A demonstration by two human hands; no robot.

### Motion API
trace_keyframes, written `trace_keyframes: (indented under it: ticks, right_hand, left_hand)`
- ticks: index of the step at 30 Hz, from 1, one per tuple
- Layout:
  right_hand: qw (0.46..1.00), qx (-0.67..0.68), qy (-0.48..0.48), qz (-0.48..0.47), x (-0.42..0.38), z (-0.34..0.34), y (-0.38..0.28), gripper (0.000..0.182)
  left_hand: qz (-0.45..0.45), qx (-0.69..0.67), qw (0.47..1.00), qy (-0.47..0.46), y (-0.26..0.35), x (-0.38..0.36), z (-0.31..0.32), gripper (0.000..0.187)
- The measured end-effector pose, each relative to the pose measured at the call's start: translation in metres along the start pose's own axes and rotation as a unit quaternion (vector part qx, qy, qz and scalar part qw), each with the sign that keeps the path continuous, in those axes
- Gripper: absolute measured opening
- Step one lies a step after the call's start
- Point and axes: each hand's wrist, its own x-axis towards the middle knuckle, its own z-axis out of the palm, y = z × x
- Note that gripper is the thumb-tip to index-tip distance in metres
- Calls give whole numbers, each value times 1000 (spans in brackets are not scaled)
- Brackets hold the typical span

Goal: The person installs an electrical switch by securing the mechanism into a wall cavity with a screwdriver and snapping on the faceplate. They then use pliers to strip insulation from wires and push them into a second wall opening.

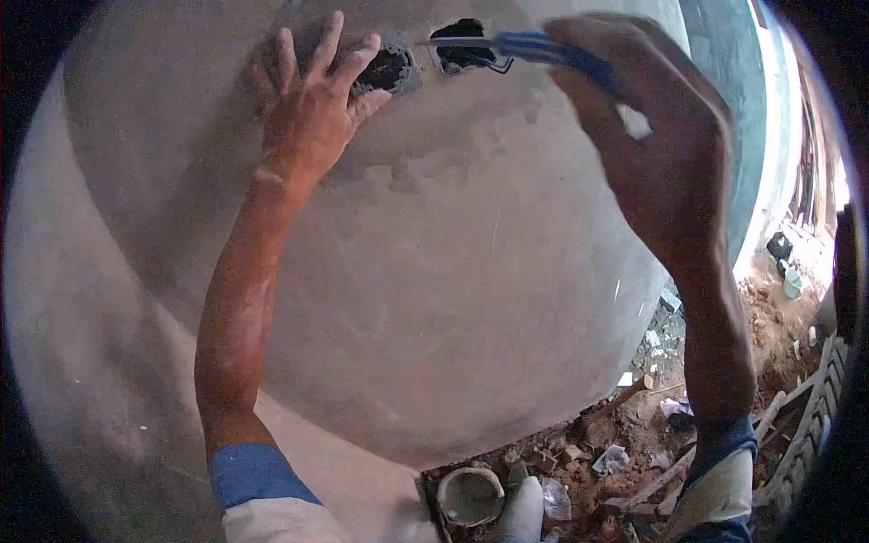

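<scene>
My left hand (pixel 312 113) lies with fingers spread against the grey plastered wall (pixel 434 244). Its thumb and index finger are at the rim of a round electrical box (pixel 396 65) set into the wall. To the right of that box is a dark, roughly square opening (pixel 463 47) with bent wire ends (pixel 498 65) at its lower edge. My right hand (pixel 647 109), blurred, is closed around a blue-handled tool (pixel 534 47). The tool's thin metal end points left across the opening. Motion blur hides its exact kind.
Below the wall stands a round bucket (pixel 471 496) holding grey material, beside a pale shoe or boot (pixel 522 511). Rubble (pixel 588 452) and plastic scraps cover the ground. At right are wooden pieces (pixel 806 425) and a small light-green bucket (pixel 793 283).
</scene>
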Motion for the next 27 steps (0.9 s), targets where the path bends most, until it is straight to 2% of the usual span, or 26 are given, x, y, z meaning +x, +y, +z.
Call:
trace_keyframes:
  ticks: [1, 3, 6, 8, 14, 16, 18, 22, 25, 27]
  right_hand:
    - [1000, 2, -4, -2, 11, 9, -1, 25]
    - [990, 126, -59, 9, 25, 23, -3, 15]
    - [995, 80, -56, -33, 27, 37, 1, 13]
    - [994, 89, -62, -30, 26, 41, 2, 12]
    - [991, 102, -63, -53, 24, 49, 10, 8]
    - [991, 95, -64, -66, 24, 50, 10, 7]
    - [990, 87, -106, -18, 23, 51, 8, 6]
    - [990, 92, -100, -40, 27, 50, 5, 6]
    - [988, 76, -133, -7, 33, 43, -3, 6]
    - [986, 69, -142, -51, 36, 47, 1, 8]
  left_hand:
    - [15, 1, 1000, 9, 0, 2, -2, 63]
    - [29, -1, 999, 17, -1, 2, -2, 61]
    - [39, -2, 999, 31, 4, 2, -10, 63]
    - [-41, -2, 992, -117, 16, 6, -35, 68]
    - [-39, -59, 992, -100, 16, 8, -32, 61]
    - [-35, -40, 994, -99, 16, 8, -33, 62]
    - [-30, -21, 995, -96, 17, 8, -32, 62]
    - [-39, -32, 993, -103, 16, 8, -33, 63]
    - [-41, -21, 994, -104, 17, 9, -34, 63]
    - [-41, 1, 994, -102, 18, 9, -34, 63]
